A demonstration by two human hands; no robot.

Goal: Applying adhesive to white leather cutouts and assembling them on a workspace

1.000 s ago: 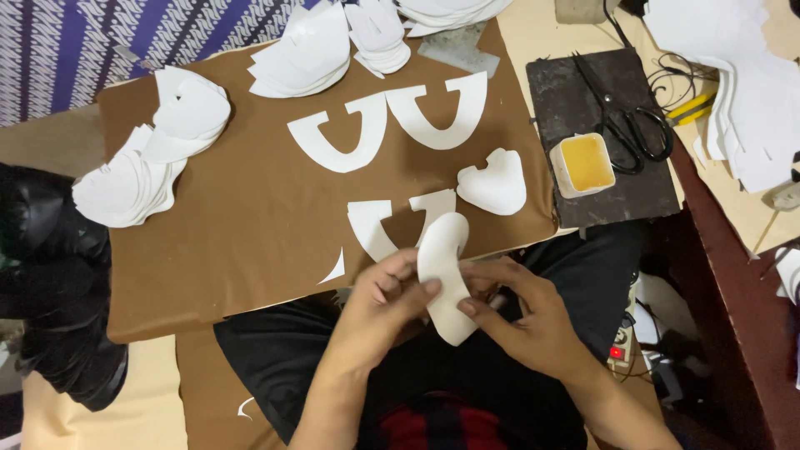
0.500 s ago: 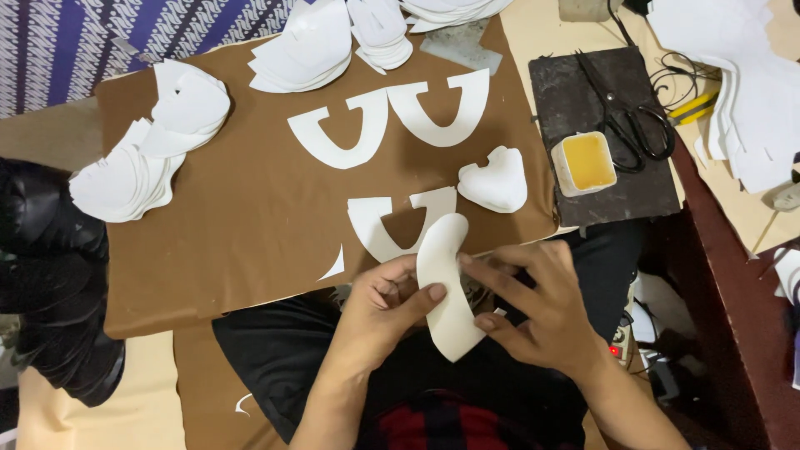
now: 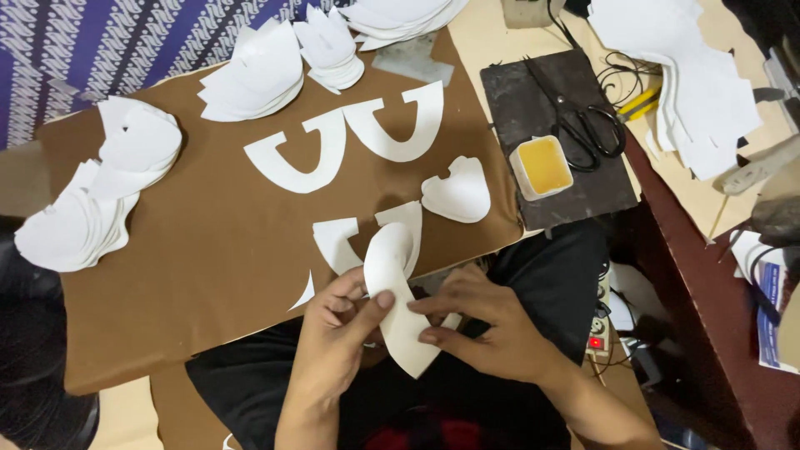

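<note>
head view: both hands pinch one curved white cut piece (image 3: 398, 308), thin, smooth and sheet-like, bent over at its top, just in front of the brown board (image 3: 200, 275) over the lap. the left hand (image 3: 337, 329) grips its left edge with the thumb on top; the right hand (image 3: 479, 321) clamps its right edge with its fingers. flat white u-shaped pieces (image 3: 350, 142) lie on the board. a small square white tub (image 3: 541, 166) holds yellow glue beside black scissors (image 3: 583, 121) on a dark slab (image 3: 533, 100).

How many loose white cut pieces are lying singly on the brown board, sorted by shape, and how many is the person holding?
U-shaped white pieces: 3
Rounded white piece: 1
White sliver: 1
Curved white piece held in both hands: 1
Total: 6
</note>
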